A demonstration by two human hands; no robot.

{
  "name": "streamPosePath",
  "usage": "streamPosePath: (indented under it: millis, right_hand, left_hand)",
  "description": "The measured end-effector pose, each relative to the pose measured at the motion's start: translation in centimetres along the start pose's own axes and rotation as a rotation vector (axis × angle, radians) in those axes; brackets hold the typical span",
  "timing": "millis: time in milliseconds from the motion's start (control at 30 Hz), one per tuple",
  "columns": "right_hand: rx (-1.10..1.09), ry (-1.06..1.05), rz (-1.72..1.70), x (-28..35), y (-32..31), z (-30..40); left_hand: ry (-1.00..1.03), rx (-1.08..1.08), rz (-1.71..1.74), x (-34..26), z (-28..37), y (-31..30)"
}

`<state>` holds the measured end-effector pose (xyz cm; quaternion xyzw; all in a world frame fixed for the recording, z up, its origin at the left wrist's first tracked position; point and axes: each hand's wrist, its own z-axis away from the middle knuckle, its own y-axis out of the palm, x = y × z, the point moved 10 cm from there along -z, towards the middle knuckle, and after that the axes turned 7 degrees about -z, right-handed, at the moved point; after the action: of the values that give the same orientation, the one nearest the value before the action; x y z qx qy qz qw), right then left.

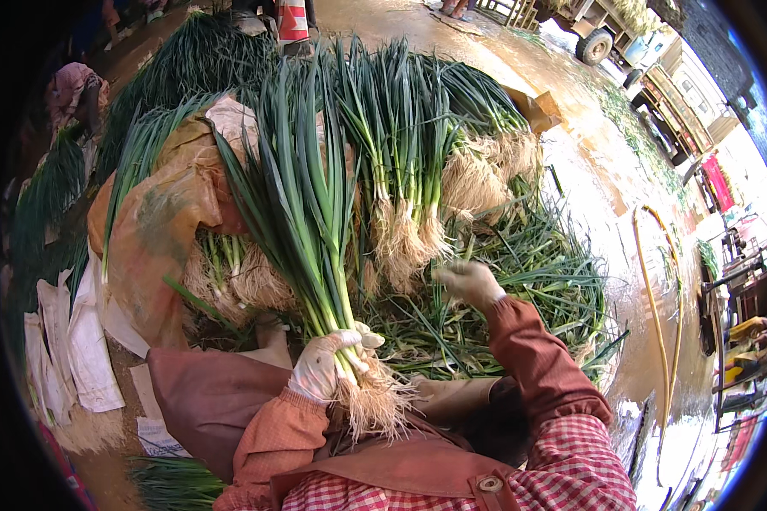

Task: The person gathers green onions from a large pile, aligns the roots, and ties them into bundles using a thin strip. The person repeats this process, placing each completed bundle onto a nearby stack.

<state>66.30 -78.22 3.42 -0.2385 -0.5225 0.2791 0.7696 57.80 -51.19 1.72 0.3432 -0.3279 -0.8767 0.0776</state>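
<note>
My left hand [319, 369], in a pale glove, grips a bunch of green onions [332, 287] low on the white stems. Their fibrous roots [371, 399] hang over my lap, and the long leaves point away from me. My right hand [470, 283], gloved and blurred, is raised over loose green leaves [518, 306]. Its fingers are curled, and whether they hold anything is unclear. Just beyond it lie rooted bunches of green onions [409, 191], roots towards me. Another group with pale roots [249, 274] sits under an orange-brown sheet [160, 236] at the left.
A large heap of green onions [185, 70] lies at the far left, near a red-and-white traffic cone [292, 22]. A bent-over person [77, 92] is at the left edge. A yellow hose [661, 319] runs along the wet ground at the right. Trucks [671, 115] stand beyond.
</note>
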Motion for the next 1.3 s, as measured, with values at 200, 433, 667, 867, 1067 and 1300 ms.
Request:
streamPosePath:
  millis: [200,433,667,867,1067,1300]
  right_hand:
    - [-0.082,0.159,0.056,5.6,0.0,-15.0]
    - [0.211,0.139,-0.438,7.6,12.1,-1.8]
    - [0.009,-0.044,-0.873,9.9,6.5,1.3]
    - [0.044,-0.170,-0.074,10.9,9.6,4.5]
    - [0.180,-0.339,-0.126,12.6,12.7,11.8]
    - [0.503,-0.094,-0.124,4.3,9.5,10.9]
  left_hand:
    - [0.061,-0.005,-0.055,-0.7,-1.9,-2.0]
    - [0.163,-0.177,-0.039,-2.0,-1.3,-3.6]
    - [0.127,-0.097,-0.055,-0.6,0.0,-1.3]
    - [0.175,-0.191,-0.039,-0.4,0.4,-2.7]
    - [0.111,-0.325,-0.097,0.9,0.2,-5.7]
    - [0.057,-0.031,0.236,0.5,0.5,-2.7]
